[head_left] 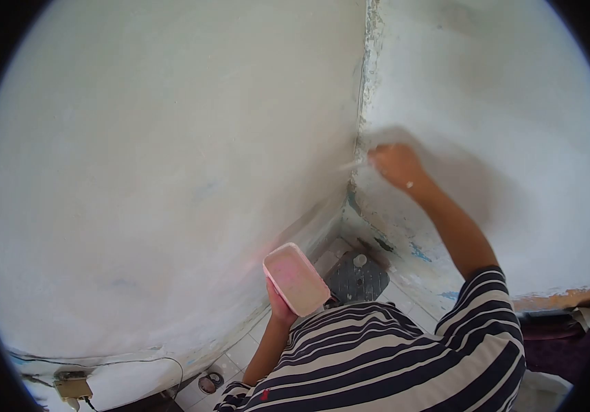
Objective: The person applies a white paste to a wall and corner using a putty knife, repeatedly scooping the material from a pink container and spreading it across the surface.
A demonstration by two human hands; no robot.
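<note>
My left hand (280, 302) is closed around the side of a pink rectangular plastic tub (327, 296), held in front of my chest and tilted. Inside the tub lies a thin pale layer with a pink patch. Up by the wall corner, my right hand (394, 165) is closed on a thin pale tool (351, 166), blurred and pointing left across the corner toward the left wall (171, 151). A small white spot marks my right wrist. The corner edge (370, 55) is rough, with flaking and chipped paint.
Below the corner stands a dark grey platform (356, 283) with white splashes and a small pale round item on it. White tiles (243, 350) cover the floor, where a dark roll (210, 382) lies. At lower left, a socket box (73, 386) hangs with cables.
</note>
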